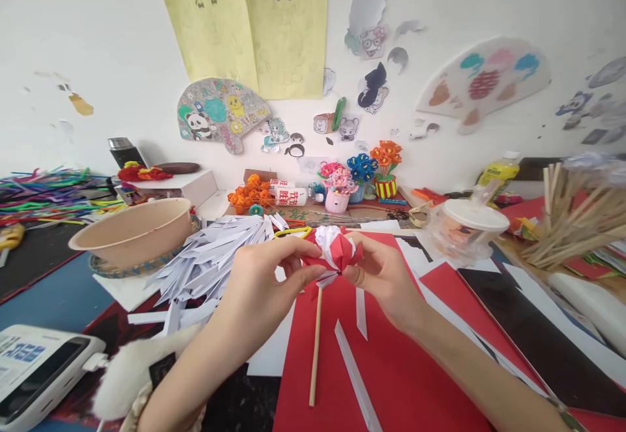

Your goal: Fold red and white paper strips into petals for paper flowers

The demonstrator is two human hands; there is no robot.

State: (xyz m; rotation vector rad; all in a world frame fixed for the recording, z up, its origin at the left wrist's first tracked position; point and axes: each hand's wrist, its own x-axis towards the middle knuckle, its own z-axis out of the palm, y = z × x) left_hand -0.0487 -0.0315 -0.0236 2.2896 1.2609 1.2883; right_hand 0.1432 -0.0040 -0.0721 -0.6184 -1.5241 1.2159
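Between both hands is a paper flower [339,250] of folded red and white paper. A thin wooden stick [315,347] points down from beneath it. My left hand [278,269] pinches the flower's left side with thumb and forefinger. On the opposite side, the fingers of my right hand [384,275] close round the red petals, partly hiding them. Below lies a large red paper sheet [401,380] with a long white paper strip [356,373] and a shorter white strip [360,314] on it.
A heap of white paper strips [215,256] lies at left beside a beige bowl [132,236]. Further left is a white device [44,373] with a plugged-in cable. At right stand a lidded tub [472,223] and a bundle of wooden sticks [557,216]. Pipe-cleaner flowers [362,169] line the wall.
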